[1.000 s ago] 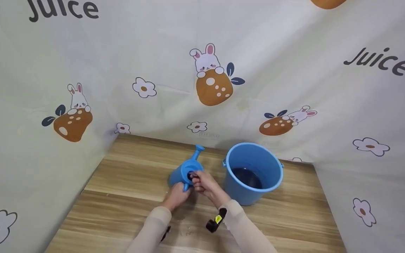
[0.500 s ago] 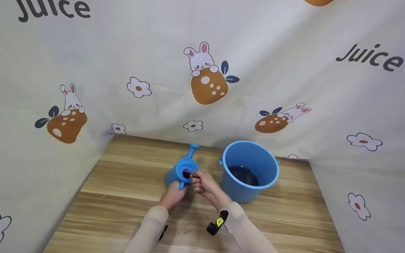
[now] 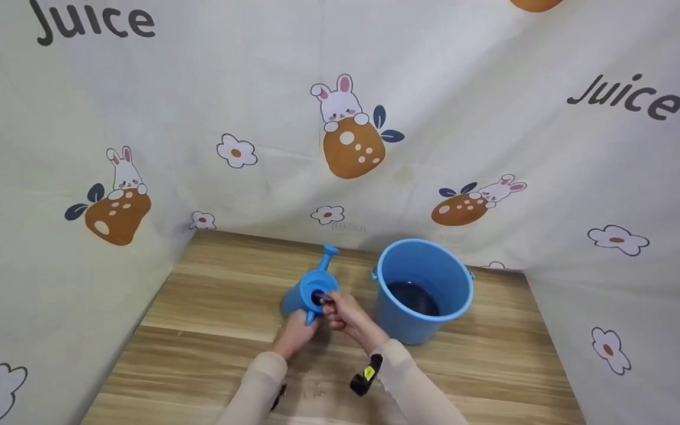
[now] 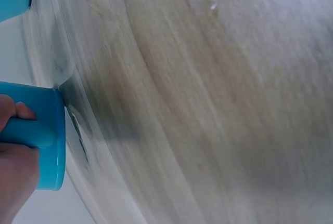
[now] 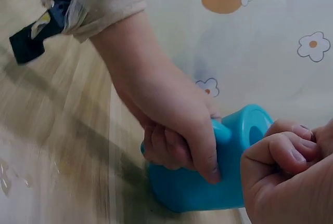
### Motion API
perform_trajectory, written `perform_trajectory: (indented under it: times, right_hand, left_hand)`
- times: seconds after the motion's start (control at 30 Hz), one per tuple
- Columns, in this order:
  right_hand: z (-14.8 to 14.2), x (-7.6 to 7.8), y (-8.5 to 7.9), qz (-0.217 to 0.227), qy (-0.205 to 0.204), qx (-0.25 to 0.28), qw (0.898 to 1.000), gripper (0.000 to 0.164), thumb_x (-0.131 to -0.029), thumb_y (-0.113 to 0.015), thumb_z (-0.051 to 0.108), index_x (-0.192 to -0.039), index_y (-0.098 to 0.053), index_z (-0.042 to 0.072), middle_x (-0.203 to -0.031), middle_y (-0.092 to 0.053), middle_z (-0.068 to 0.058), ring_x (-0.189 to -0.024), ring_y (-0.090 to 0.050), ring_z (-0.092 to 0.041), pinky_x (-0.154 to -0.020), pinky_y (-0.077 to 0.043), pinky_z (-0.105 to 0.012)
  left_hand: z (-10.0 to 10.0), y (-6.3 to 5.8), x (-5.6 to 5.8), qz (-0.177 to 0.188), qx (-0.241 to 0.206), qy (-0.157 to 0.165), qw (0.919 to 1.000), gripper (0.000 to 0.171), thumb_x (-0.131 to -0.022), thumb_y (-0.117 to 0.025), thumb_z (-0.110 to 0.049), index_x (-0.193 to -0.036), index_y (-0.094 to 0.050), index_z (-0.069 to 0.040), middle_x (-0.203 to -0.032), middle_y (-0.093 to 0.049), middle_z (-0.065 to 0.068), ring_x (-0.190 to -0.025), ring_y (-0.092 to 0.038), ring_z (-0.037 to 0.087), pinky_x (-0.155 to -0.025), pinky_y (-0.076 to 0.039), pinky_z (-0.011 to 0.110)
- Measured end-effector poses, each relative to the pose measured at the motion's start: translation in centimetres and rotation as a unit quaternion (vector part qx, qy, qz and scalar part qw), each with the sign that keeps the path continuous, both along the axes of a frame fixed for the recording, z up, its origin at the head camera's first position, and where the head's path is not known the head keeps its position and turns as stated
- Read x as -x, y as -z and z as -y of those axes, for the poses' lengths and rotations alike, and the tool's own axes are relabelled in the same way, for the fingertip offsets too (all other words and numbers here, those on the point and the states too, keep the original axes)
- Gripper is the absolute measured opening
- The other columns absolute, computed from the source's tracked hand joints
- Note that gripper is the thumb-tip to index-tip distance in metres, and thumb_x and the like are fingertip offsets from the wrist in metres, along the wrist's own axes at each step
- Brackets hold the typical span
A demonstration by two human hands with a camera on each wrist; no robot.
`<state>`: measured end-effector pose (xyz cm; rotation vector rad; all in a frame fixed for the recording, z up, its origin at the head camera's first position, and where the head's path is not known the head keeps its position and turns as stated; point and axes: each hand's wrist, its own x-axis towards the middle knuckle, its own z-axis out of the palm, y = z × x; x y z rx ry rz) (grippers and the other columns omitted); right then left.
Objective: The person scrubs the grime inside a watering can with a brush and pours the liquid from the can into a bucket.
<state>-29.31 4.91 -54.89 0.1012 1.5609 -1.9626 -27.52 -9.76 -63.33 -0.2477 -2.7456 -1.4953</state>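
A blue watering can stands on the wooden tabletop, its spout pointing to the back wall. My left hand grips its handle; in the left wrist view, fingers wrap round the handle. Over the can's round top opening, my right hand pinches a thin dark stick-like item, whose far end lies at or inside the opening. The item's kind cannot be told. In the right wrist view, the curled right hand hides most of it. The left hand is beside it on the handle.
A larger blue bucket with dark-looking contents or bottom stands right of the can, close to the right forearm. Water drops lie on the wooden tabletop near the front. A printed cloth wall encloses the back and sides.
The head view shifts slightly. Both hands keep their holds at the can, and the dark item in my right hand changes its angle a little at the opening.
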Motion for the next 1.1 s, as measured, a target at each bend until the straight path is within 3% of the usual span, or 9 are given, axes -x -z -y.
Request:
perform_trajectory:
  times: [0.13, 0.3, 0.43, 0.57, 0.63, 0.7, 0.9, 0.97, 1.1]
  right_hand:
    - [0.1, 0.2, 0.0, -0.085, -0.034, -0.147, 0.985, 0.024, -0.097, -0.046, 0.019, -0.073, -0.047, 0.013, -0.053, -0.033, 0.008, -0.042, -0.024, -0.002, -0.042, -0.023, -0.018]
    - [0.2, 0.1, 0.1, -0.281, -0.017, -0.296, 0.913, 0.012, -0.093, -0.054, 0.012, -0.084, -0.047, 0.009, -0.068, -0.045, 0.000, -0.055, -0.041, -0.010, -0.052, -0.035, -0.023]
    - [0.3, 0.1, 0.3, -0.383, -0.002, -0.313, 0.869, 0.015, -0.093, -0.059, 0.009, -0.104, -0.050, 0.004, -0.080, -0.054, -0.008, -0.066, -0.047, -0.011, -0.061, -0.040, -0.024]
    - [0.4, 0.3, 0.2, -0.426, -0.025, -0.293, 0.856, 0.020, -0.091, -0.069, 0.014, -0.101, -0.055, 0.005, -0.087, -0.062, -0.007, -0.073, -0.053, -0.008, -0.067, -0.045, -0.022]
    - [0.4, 0.3, 0.1, -0.451, -0.032, -0.304, 0.839, 0.022, -0.089, -0.072, 0.014, -0.101, -0.055, 0.006, -0.092, -0.065, -0.008, -0.079, -0.060, -0.011, -0.071, -0.050, -0.024]
    - [0.3, 0.4, 0.1, -0.486, -0.033, -0.350, 0.800, 0.022, -0.090, -0.071, 0.015, -0.102, -0.055, 0.008, -0.095, -0.069, -0.009, -0.081, -0.066, -0.016, -0.072, -0.053, -0.027]
    - [0.1, 1.1, 0.7, -0.585, -0.003, -0.519, 0.623, 0.026, -0.094, -0.068, 0.031, -0.106, -0.053, 0.013, -0.075, -0.071, -0.007, -0.061, -0.068, -0.024, -0.054, -0.052, -0.034]
    - [0.0, 1.3, 0.9, -0.602, -0.001, -0.539, 0.589, 0.026, -0.094, -0.067, 0.035, -0.103, -0.055, 0.014, -0.067, -0.066, -0.004, -0.054, -0.063, -0.022, -0.048, -0.048, -0.033]
    - [0.0, 1.7, 1.1, -0.622, -0.007, -0.554, 0.553, 0.026, -0.093, -0.066, 0.040, -0.087, -0.061, 0.016, -0.057, -0.055, 0.000, -0.048, -0.053, -0.016, -0.044, -0.040, -0.028]
  left_hand:
    - [0.0, -0.2, 0.0, 0.008, 0.003, 0.000, 1.0000, 0.035, -0.094, -0.057, -0.016, -0.067, -0.036, -0.019, -0.063, -0.032, -0.009, -0.058, -0.037, 0.008, -0.057, -0.034, 0.025]
    - [0.0, -0.2, 0.0, 0.017, -0.008, -0.003, 0.9998, 0.032, -0.096, -0.056, -0.018, -0.069, -0.039, -0.018, -0.065, -0.035, -0.008, -0.061, -0.040, 0.009, -0.060, -0.037, 0.026]
    - [0.0, 0.1, 0.0, -0.002, -0.007, -0.003, 1.0000, 0.033, -0.092, -0.057, -0.013, -0.067, -0.036, -0.018, -0.063, -0.030, -0.009, -0.058, -0.035, 0.008, -0.056, -0.031, 0.024]
    - [0.0, 0.3, 0.1, -0.025, 0.001, -0.005, 0.9997, 0.032, -0.092, -0.058, -0.011, -0.068, -0.037, -0.017, -0.064, -0.029, -0.009, -0.058, -0.034, 0.009, -0.055, -0.029, 0.024]
    - [-0.1, 0.2, 0.1, -0.022, 0.004, -0.005, 0.9997, 0.032, -0.093, -0.058, -0.012, -0.069, -0.037, -0.018, -0.064, -0.029, -0.009, -0.059, -0.035, 0.009, -0.055, -0.030, 0.025]
    - [-0.2, 0.1, 0.0, -0.014, 0.005, -0.002, 0.9999, 0.033, -0.094, -0.057, -0.013, -0.069, -0.035, -0.018, -0.064, -0.029, -0.009, -0.059, -0.034, 0.009, -0.056, -0.029, 0.025]
    - [-0.1, 0.0, 0.0, 0.007, -0.010, 0.007, 0.9999, 0.034, -0.095, -0.056, -0.016, -0.069, -0.034, -0.019, -0.064, -0.029, -0.009, -0.059, -0.034, 0.008, -0.056, -0.030, 0.024]
    - [-0.1, -0.1, -0.1, 0.011, -0.014, 0.006, 0.9998, 0.034, -0.096, -0.056, -0.017, -0.069, -0.034, -0.019, -0.064, -0.029, -0.009, -0.059, -0.035, 0.008, -0.057, -0.031, 0.024]
    - [0.0, -0.2, -0.1, 0.004, -0.009, 0.006, 0.9999, 0.034, -0.096, -0.055, -0.017, -0.069, -0.034, -0.019, -0.064, -0.028, -0.009, -0.059, -0.035, 0.008, -0.058, -0.032, 0.024]
